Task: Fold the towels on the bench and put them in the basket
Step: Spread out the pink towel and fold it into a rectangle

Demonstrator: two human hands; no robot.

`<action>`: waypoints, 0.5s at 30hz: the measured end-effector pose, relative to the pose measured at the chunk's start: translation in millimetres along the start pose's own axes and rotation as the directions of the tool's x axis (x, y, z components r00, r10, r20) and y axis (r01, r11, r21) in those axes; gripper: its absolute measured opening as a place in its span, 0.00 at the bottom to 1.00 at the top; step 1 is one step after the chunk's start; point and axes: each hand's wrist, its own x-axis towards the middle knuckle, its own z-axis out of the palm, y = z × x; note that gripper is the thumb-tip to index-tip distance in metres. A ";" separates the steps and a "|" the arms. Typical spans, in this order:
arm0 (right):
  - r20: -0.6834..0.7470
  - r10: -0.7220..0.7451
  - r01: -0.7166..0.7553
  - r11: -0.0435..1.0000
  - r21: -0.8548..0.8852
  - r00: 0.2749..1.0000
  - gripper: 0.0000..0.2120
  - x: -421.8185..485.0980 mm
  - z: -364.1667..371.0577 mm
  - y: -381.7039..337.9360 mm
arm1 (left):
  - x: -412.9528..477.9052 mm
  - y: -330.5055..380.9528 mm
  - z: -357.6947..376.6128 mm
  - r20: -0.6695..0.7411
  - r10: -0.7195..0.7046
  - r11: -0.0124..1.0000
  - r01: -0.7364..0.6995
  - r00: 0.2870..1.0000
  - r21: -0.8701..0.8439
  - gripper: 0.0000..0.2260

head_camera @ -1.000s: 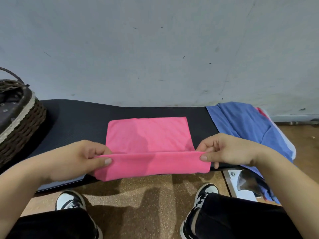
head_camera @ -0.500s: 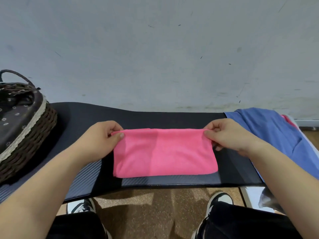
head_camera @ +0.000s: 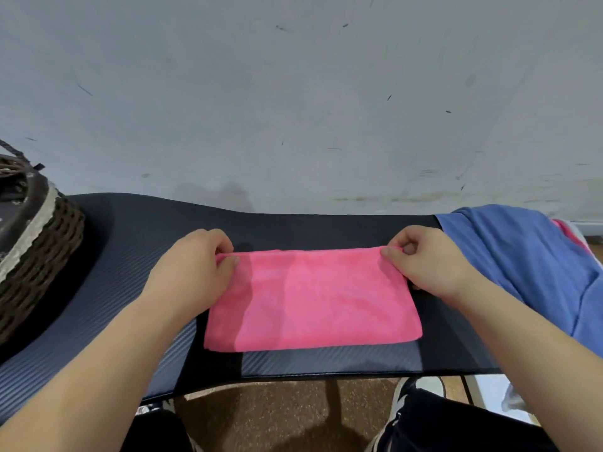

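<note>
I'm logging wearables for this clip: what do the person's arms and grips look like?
Left forearm and right forearm are bare to the frame edge, no sleeves showing. The left grip and right grip are bare hands: no gloves, rings, watch or bands visible. Thumbnails look short.

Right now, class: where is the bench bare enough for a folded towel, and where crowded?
Widest bare patch: bench between basket and left hand. Thinner strips run behind the pink towel to the wall and along the front edge. Crowded: the right end, where blue cloth lies beside the right hand.
</note>
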 end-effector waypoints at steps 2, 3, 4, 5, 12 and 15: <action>-0.020 -0.021 0.020 1.000 -0.023 1.000 0.10 -3.1 0.5 1.0 | -3.9 -2.5 1.3 0.016 0.000 1.000 0.000 1.000 0.015 0.11; -0.025 -0.030 0.029 0.998 -0.048 0.999 0.10 -5.0 1.5 2.0 | -5.3 -3.1 2.0 0.030 0.000 1.000 -0.001 1.000 0.016 0.14; -0.030 -0.043 0.040 0.996 -0.083 0.999 0.10 -7.0 2.8 2.8 | -5.9 -3.8 3.4 0.035 0.007 1.000 -0.008 0.999 0.015 0.17; -0.033 -0.061 0.056 0.990 -0.126 0.998 0.10 -8.9 4.3 3.2 | -6.6 -3.2 3.9 0.043 0.007 1.000 -0.008 0.999 0.012 0.18; -0.026 -0.036 0.032 0.987 -0.156 0.999 0.10 -13.5 6.8 -1.8 | -4.0 3.0 6.6 0.111 -0.119 0.988 0.129 0.987 -0.088 0.09; -0.091 -0.065 0.048 0.983 -0.175 0.994 0.08 -13.2 8.6 -3.3 | -5.2 6.7 3.2 0.092 -0.138 0.978 0.150 0.986 -0.145 0.11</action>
